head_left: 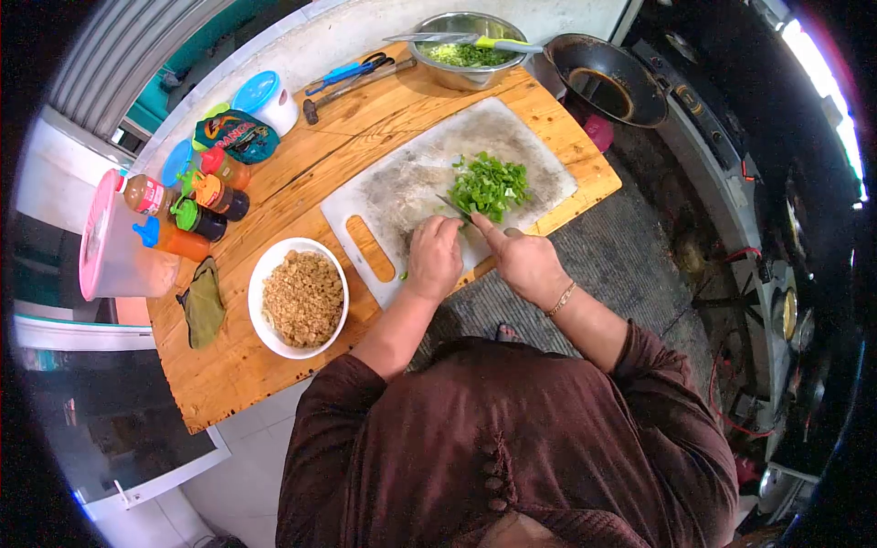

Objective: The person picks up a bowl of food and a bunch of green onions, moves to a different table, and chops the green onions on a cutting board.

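Observation:
A knife (454,208) is in my right hand (533,263), its index finger laid along the top and its blade pointing left over the cutting board. My left hand (434,258) is beside the blade, its fingers curled together; whatever they may hold is hidden. Under both hands lies a stained white cutting board (365,198) with a handle slot. Chopped green leaves (491,186) form a loose pile just beyond the blade, and a small green scrap sits near the slot.
A white bowl of brown crumbly food (303,299) stands left on the wooden table (228,365). Sauce bottles (183,239) are behind it. At the back are a hammer (356,89), scissors, and a metal bowl of greens (466,57) with another knife across it. A wok (607,80) is at right.

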